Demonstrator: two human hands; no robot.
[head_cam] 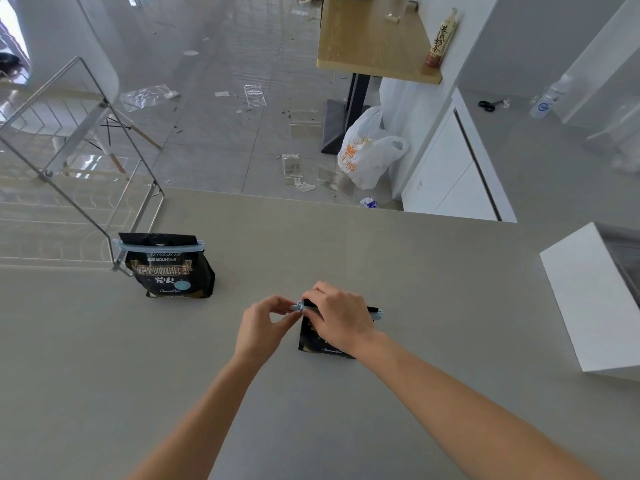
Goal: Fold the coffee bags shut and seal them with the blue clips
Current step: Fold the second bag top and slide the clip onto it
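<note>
Right hand [341,318] hides most of the near coffee bag [313,342] and clip [298,307].

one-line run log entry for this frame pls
stage: clipping second bag | left hand: at clip end | right hand: on near bag top | far bag: clipped, upright

the upright coffee bag [171,268] on the table reads "blue mountain" under a script word like "treasure", with "charcoal fire" lower down; its chinese characters are unclear.

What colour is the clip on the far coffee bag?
Light blue clip, clearest in the head view.
</note>
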